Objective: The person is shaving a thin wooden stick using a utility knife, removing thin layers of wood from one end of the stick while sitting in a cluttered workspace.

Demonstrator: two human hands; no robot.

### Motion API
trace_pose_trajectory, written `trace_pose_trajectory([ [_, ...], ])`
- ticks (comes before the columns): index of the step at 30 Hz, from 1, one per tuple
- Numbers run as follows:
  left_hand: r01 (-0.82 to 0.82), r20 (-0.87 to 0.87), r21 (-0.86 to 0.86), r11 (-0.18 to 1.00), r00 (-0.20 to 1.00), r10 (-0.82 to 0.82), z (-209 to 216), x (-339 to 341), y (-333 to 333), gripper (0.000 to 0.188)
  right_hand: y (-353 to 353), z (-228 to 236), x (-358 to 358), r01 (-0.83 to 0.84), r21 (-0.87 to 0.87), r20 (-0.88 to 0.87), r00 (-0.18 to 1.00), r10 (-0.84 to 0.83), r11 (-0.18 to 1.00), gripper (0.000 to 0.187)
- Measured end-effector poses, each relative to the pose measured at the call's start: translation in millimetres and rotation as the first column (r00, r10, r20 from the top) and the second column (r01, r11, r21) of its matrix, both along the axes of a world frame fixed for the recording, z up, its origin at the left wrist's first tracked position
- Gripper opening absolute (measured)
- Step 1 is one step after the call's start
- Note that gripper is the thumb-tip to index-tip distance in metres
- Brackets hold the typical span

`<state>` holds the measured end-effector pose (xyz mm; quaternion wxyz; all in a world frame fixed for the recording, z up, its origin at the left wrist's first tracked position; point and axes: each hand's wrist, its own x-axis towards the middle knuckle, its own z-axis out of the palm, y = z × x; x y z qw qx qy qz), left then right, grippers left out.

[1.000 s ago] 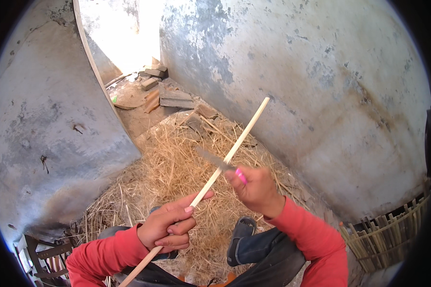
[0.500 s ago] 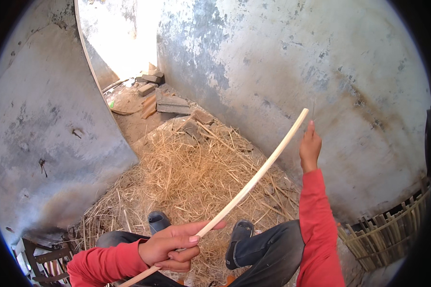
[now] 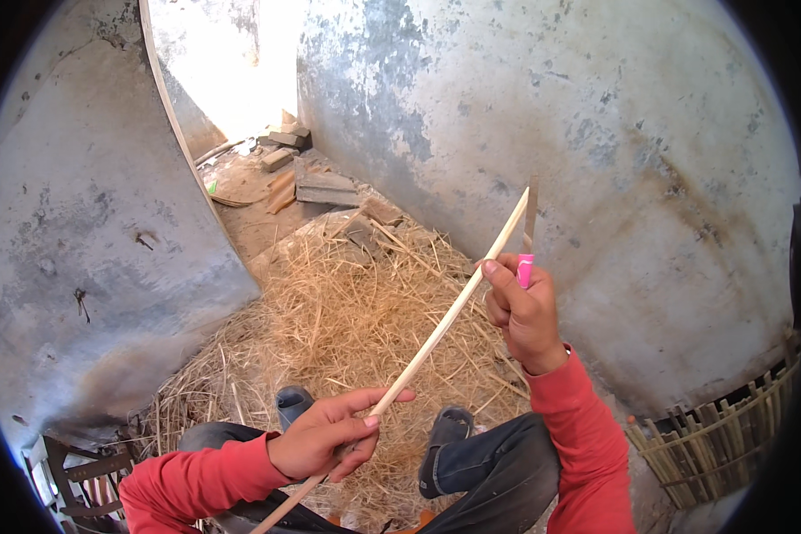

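Note:
A long pale strip, seemingly bamboo (image 3: 438, 333), slants from the lower left up to the right across my knees. Around its lower part closes my left hand (image 3: 329, 433), thumb on top and index finger stretched out beneath. Up near the strip's far end, my right hand (image 3: 525, 311) grips a knife (image 3: 530, 218) by its pink handle, part of which shows above the fist. The thin blade points upward, close beside the strip's tip. My right thumb and fingertip also touch the strip.
Dry shavings (image 3: 338, 311) cover the floor around my sandalled feet. Bricks (image 3: 329, 187) lie beyond, near a bright doorway. A slatted bamboo basket (image 3: 721, 427) stands at the right by the peeling wall (image 3: 578, 107). A dark wooden frame (image 3: 80, 481) is at lower left.
My right hand has come left and nearer, turning so the knife's blade and pink handle show, and now touches the strip. The strip's far end has shifted left.

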<state>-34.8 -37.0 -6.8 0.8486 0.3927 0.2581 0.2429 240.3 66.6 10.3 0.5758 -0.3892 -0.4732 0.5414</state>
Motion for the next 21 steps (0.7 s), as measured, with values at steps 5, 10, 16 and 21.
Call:
trace_pose_trajectory([
  [5,-0.136,-0.174,0.105,0.985,0.973,0.153,2.1,16.5,6.8,0.046,-17.7,0.4,-25.7,-0.092,0.022,0.278,0.957,0.083,0.995,0.017],
  [10,-0.277,-0.09,0.19,0.942,0.951,0.297,9.2,18.5,17.7,0.045,-34.4,-5.0,-43.9,-0.265,0.364,0.705,0.705,-0.078,0.893,0.032],
  [16,-0.343,-0.176,0.277,0.898,0.9,0.398,5.1,20.6,15.2,0.042,-41.7,-19.2,-49.7,-0.304,0.424,0.85,0.459,-0.259,0.853,0.042],
  [21,-0.353,-0.109,0.203,0.913,0.919,0.379,7.5,11.9,10.5,0.041,-16.4,-23.3,-40.3,-0.274,0.528,0.807,0.455,-0.376,0.804,0.041],
])
